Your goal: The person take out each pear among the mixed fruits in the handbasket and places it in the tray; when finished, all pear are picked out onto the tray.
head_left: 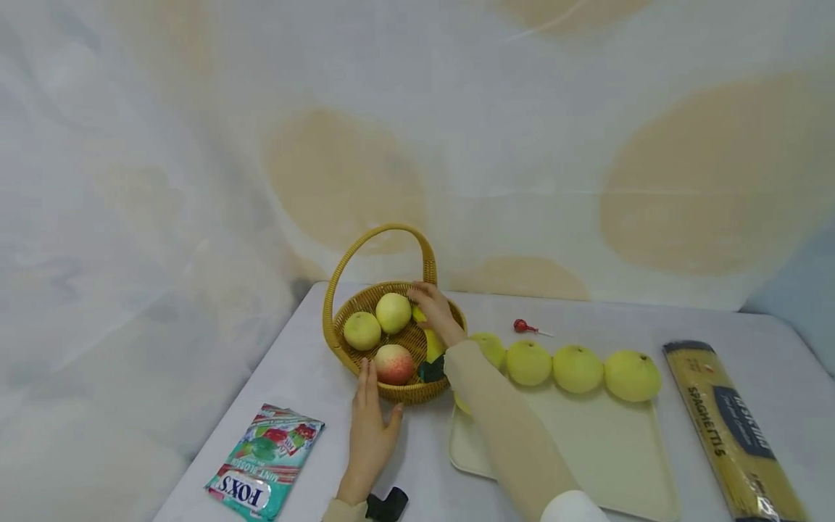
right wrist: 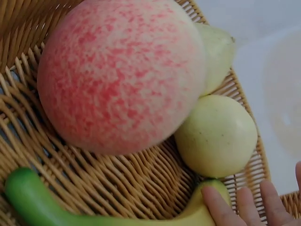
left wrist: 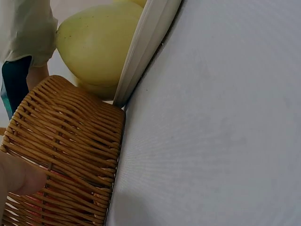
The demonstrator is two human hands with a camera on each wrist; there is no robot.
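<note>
A pale cloth [head_left: 496, 145] with tan blotches hangs behind the white table [head_left: 306, 380]. Near the table's back left corner we see the banana [head_left: 433, 346] lying along the right side of a wicker basket [head_left: 411, 394]. Our right hand [head_left: 435, 310] touches the banana's far end, its fingers extended and relaxed rather than clenched. Our left hand [head_left: 370, 428] is at the basket's near rim, fingers straight, thumb apart, grasping nothing. Beside the banana, the basket holds a peach [head_left: 393, 365] at the near rim and 2 pale fruits [head_left: 362, 330] farther back. Right of the basket we have a cream tray [head_left: 600, 449] with 4 yellow fruits [head_left: 577, 368] along its back edge; another is partly hidden behind our right sleeve [head_left: 505, 428]. Beyond the tray, toward the table's back edge, lies a lollipop [head_left: 520, 326]. A spaghetti pack [head_left: 737, 435] lies toward the table's right edge, a sweets bag [head_left: 267, 460] by its left edge.
</note>
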